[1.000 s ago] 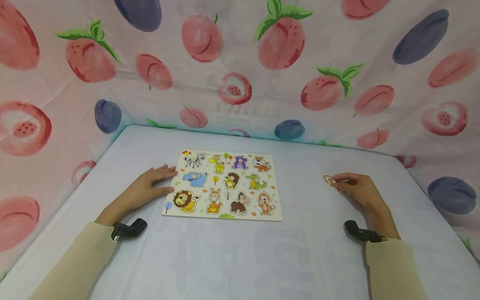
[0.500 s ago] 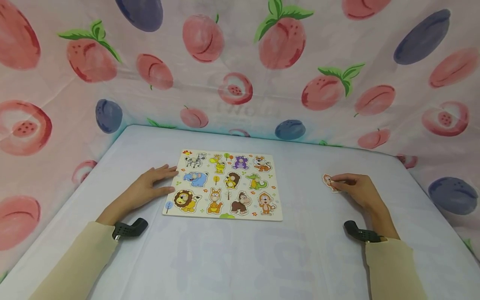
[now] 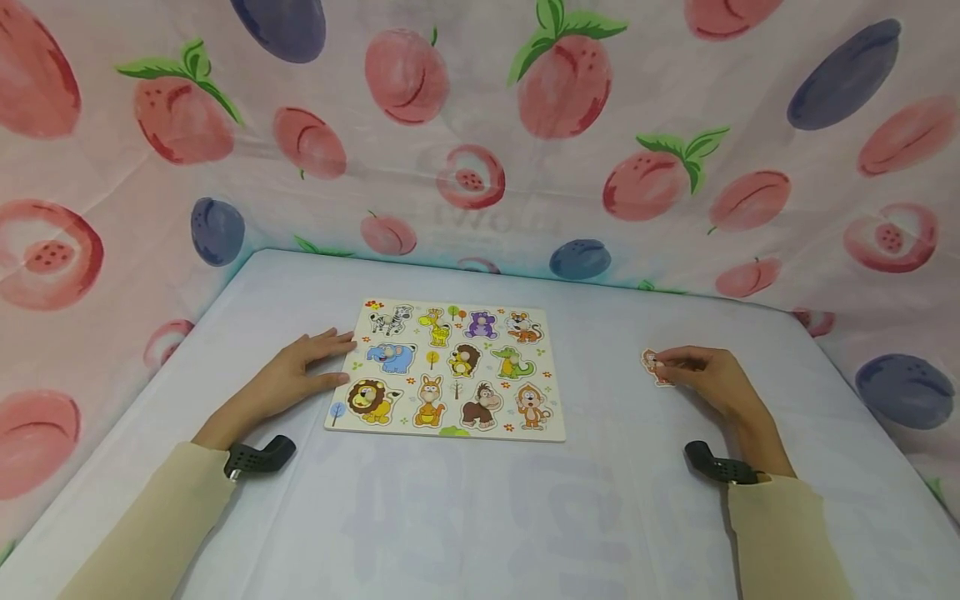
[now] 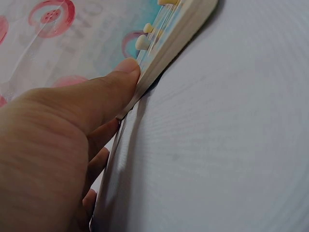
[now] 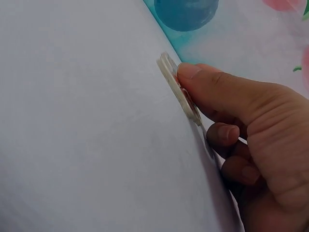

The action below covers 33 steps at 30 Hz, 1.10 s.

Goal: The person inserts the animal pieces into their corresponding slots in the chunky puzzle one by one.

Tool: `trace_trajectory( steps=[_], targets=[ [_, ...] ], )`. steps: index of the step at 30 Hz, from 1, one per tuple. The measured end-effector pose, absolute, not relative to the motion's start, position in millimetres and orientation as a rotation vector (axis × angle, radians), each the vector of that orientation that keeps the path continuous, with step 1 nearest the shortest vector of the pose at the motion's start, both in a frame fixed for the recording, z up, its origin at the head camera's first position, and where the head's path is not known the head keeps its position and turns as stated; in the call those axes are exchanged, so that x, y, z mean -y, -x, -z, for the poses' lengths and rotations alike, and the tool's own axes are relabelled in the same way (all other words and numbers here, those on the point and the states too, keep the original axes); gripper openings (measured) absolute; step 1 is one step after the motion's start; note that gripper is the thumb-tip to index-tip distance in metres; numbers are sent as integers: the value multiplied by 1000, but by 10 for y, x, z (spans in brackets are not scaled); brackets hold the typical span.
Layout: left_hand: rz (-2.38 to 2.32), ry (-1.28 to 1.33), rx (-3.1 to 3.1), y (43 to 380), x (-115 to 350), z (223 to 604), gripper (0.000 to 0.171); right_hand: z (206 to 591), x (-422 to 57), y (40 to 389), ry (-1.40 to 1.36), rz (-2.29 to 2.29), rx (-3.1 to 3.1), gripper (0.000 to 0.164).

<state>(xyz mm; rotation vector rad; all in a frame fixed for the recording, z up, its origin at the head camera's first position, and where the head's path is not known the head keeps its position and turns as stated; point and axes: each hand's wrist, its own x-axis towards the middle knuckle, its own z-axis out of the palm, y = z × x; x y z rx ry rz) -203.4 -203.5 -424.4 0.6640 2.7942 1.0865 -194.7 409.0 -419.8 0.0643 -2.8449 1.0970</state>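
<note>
A wooden animal peg puzzle board (image 3: pixel 450 400) lies on the table, with several animal figures on it in rows. At its left edge rests my left hand (image 3: pixel 303 371), fingers extended; in the left wrist view the thumb (image 4: pixel 126 67) touches the board's edge, near small knobs (image 4: pixel 143 42). Right of the board, my right hand (image 3: pixel 712 375) pinches a small orange-brown puzzle piece (image 3: pixel 651 367) that looks like a monkey. In the right wrist view the piece (image 5: pixel 175 87) is seen edge-on, low at the tabletop; thumb and index finger cover its knob area.
A white cloth covers the table (image 3: pixel 450 517). A fruit-patterned curtain (image 3: pixel 510 208) rises along the back and both sides. A black wrist camera (image 3: pixel 258 457) is strapped on the left arm, and another black camera (image 3: pixel 720 463) on the right.
The puzzle piece has turned in my right fingers to stand more upright and has shifted slightly left. My left hand and the board stay where they were.
</note>
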Motion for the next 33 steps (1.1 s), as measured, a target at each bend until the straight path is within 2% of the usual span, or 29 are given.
trace_trajectory(
  steps=[11,33],
  targets=[
    [-1088,-665,-2793,2043,2048,4259,60,4224,-4095,1995,-92,-943,2895,38],
    [-1073,-646,-2790,2030,2038,4246,61,4239,-4057,1962,-76,-1079,2815,29]
  ],
)
